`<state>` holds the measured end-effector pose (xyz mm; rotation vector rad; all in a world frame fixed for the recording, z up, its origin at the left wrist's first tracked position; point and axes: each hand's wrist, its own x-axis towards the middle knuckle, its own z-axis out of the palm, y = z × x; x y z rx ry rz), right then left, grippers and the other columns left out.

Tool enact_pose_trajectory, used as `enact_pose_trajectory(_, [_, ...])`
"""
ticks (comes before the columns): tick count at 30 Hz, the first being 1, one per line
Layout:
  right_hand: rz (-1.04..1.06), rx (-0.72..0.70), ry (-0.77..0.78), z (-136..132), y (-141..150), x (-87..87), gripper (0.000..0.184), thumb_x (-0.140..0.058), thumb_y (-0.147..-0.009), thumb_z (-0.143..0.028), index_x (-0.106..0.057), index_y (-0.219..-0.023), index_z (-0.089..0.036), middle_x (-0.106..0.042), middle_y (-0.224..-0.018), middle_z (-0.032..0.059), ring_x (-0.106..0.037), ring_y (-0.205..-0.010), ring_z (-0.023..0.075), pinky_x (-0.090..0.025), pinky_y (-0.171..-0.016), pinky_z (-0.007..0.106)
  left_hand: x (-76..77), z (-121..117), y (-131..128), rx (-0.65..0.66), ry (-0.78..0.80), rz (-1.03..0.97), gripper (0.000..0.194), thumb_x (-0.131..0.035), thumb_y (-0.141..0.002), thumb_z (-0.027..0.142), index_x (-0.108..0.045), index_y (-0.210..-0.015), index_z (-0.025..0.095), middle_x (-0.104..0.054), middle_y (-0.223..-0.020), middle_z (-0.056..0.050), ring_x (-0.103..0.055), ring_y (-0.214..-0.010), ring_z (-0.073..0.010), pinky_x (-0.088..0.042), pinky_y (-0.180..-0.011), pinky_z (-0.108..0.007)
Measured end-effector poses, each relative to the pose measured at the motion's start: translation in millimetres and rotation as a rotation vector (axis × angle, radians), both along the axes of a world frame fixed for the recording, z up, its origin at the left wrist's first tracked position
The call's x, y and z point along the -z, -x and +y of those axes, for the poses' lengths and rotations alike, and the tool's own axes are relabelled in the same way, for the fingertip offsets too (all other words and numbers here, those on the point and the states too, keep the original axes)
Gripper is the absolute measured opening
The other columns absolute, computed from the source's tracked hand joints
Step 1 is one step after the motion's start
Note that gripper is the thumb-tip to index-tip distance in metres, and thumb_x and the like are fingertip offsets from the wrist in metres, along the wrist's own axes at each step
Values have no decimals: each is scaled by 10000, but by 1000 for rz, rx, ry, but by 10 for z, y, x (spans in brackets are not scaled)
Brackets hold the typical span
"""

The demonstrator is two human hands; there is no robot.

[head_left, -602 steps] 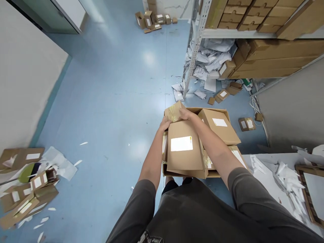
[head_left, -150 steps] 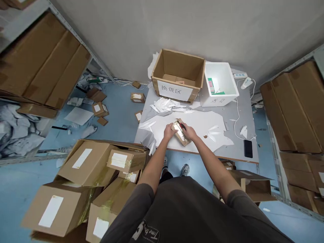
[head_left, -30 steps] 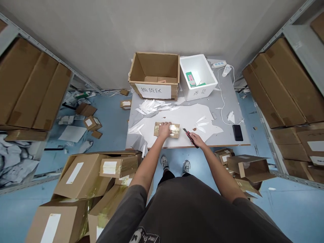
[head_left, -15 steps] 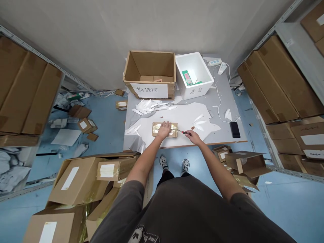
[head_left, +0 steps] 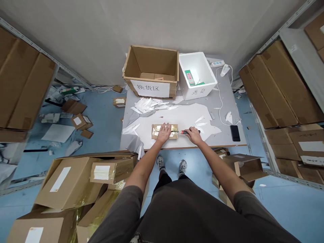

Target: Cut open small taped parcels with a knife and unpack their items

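Note:
A small taped cardboard box [head_left: 154, 132] lies flat near the front edge of the table [head_left: 225, 98]. My left hand [head_left: 164, 132] rests on top of it with the fingers stretched out, hiding its middle. Shiny yellowish tape covers much of the top. My right hand [head_left: 193, 135] is closed around a red and black box cutter [head_left: 184, 132], just right of the box. The cutter's blade points left and reaches the box's right end; whether it is in the tape I cannot tell. White paper covers the table under the box.
Behind stand an open cardboard carton [head_left: 151, 88] with a Chinese label and a white foam box [head_left: 198, 91]. Paper strips [head_left: 146, 105] lie left, a phone [head_left: 235, 133] right. Parcels fill a large carton [head_left: 83, 156] at lower left; opened boxes [head_left: 243, 165] are at lower right.
Twenty seconds ago both hands held a box over the parcel carton. Since one second ago, my right hand has brought the cutter's blade left to the small box; my left hand's fingers have straightened.

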<state>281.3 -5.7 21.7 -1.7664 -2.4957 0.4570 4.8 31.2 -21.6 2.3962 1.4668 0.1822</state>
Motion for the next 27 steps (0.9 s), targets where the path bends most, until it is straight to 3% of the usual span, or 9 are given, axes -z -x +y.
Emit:
enact_pose_trajectory(7, [25, 39, -9, 104, -79, 123, 387, -507, -1117, -392, -692, -1414, -227, -623, -1191, 162, -505, -1094, 335, -385, -885, 409, 6, -24, 10, -14, 20, -37, 581, -504, -1064, 243, -483, -1638, 158, -470, -1692, -200, -322, -1647, -367, -260, -1342, -647])
enact_pose_trajectory(13, [79, 39, -2, 186, -164, 45, 373, -530, -1096, -387, -725, -1370, -226, -645, -1179, 168, -535, -1107, 340, -422, -917, 429, -144, -33, 22, -13, 55, 8, 564, -494, -1090, 300, -494, -1640, 177, -435, -1726, -166, -305, -1658, -353, -255, -1351, -579])
enact_pose_trajectory(16, [192, 136, 7, 68, -309, -18, 375, -524, -1081, -430, -742, -1306, -225, -674, -1146, 164, -568, -1089, 339, -460, -927, 440, -285, -10, 41, -3, 69, 45, 567, -468, -1106, 362, -490, -1652, 210, -437, -1730, -145, -336, -1644, -352, -283, -1330, -557])
enact_pose_trajectory(19, [427, 341, 76, -119, -317, -16, 445, -445, -1076, -508, -709, -1295, -225, -710, -1106, 131, -626, -1041, 310, -512, -906, 427, -446, 64, 96, 45, 102, 92, 603, -442, -1112, 467, -467, -1672, 243, -427, -1742, -125, -367, -1619, -358, -289, -1310, -559])
enact_pose_trajectory(21, [598, 495, 190, -247, -152, 36, 511, -417, -1049, -589, -686, -1277, -218, -720, -985, 88, -659, -913, 279, -543, -824, 400, -543, 139, 172, 69, 132, 129, 648, -455, -1096, 534, -452, -1683, 260, -414, -1750, -117, -358, -1613, -374, -250, -1317, -582])
enact_pose_trajectory(23, [719, 592, 316, -369, 138, 113, 553, -520, -961, -681, -678, -1226, -221, -693, -841, 34, -646, -765, 252, -549, -729, 374, -614, 218, 280, 54, 173, 160, 696, -493, -1070, 564, -413, -1704, 288, -378, -1770, -110, -326, -1619, -394, -246, -1307, -602])
enact_pose_trajectory(27, [807, 619, 275, -544, 813, 252, 615, -717, -808, -656, -652, -1269, -254, -731, -900, 15, -679, -800, 255, -562, -775, 375, -680, 307, 505, 34, 277, 205, 712, -525, -1049, 533, -360, -1720, 360, -318, -1799, -73, -284, -1627, -385, -324, -1258, -566])
